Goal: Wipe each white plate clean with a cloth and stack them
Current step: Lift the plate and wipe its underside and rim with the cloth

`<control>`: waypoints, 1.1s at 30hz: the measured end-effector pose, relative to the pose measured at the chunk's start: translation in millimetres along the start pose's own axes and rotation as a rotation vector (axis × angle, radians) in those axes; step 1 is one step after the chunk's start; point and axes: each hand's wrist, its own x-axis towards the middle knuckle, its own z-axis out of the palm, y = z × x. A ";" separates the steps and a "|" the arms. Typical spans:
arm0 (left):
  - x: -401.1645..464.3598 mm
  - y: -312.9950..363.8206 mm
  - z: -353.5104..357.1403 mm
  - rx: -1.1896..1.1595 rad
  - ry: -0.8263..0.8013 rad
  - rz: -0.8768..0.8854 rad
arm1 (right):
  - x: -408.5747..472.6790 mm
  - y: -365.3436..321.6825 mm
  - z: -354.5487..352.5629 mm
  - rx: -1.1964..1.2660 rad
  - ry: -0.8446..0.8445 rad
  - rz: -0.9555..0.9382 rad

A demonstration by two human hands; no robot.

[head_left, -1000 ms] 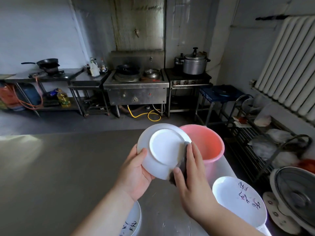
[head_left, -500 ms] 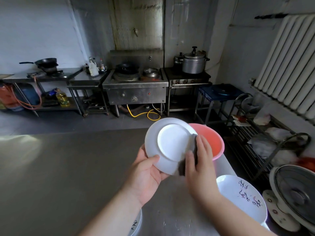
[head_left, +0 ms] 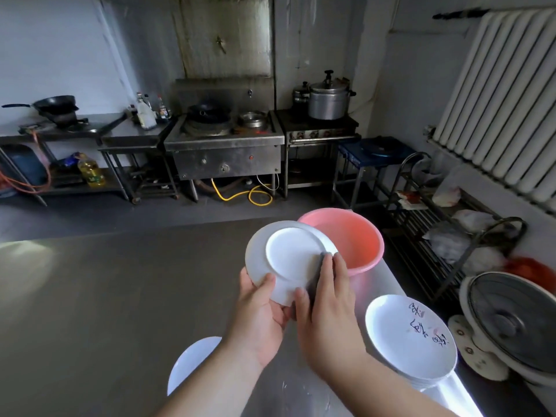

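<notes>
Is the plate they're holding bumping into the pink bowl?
Cannot tell. The one head view shows the plate overlapping the bowl's rim, held up by both hands, so any gap or contact between them is hidden.

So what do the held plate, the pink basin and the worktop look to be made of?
Held plate: smooth, glossy white, probably ceramic or melamine; which one can't be told. Pink basin: plastic by its look, with an even colour and a thin rolled rim. Worktop: brushed metal, likely stainless steel, with a dull grey sheen and soft reflections.
</notes>
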 end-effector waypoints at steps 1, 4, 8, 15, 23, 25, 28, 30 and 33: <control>0.4 -1.9 1.8 -0.013 -0.003 0.008 | 11.8 1.5 -5.4 0.001 0.016 0.007; 2.4 -3.6 8.3 -0.044 -0.042 0.010 | 47.8 11.4 -28.0 0.052 0.051 0.071; 4.5 -13.0 14.2 -0.034 -0.038 -0.017 | 26.6 16.3 -25.0 0.016 0.058 0.067; -1.8 -44.4 20.8 -0.029 -0.107 -0.109 | 9.9 57.2 -43.1 0.019 0.056 0.072; -1.6 -68.5 37.8 0.190 -0.176 -0.239 | 55.3 145.9 -145.0 -0.111 -0.191 0.164; -1.0 -77.9 45.8 0.248 -0.153 -0.271 | 50.8 172.0 -161.2 0.002 -0.336 0.173; 1.3 -96.1 58.9 0.324 -0.160 -0.351 | 45.3 208.8 -180.5 0.261 -0.550 0.350; 3.8 -110.5 68.0 0.397 -0.166 -0.397 | 43.4 229.5 -189.4 0.297 -0.652 0.455; 9.4 -131.8 85.1 0.527 -0.139 -0.376 | 45.5 250.0 -196.6 0.319 -0.705 0.501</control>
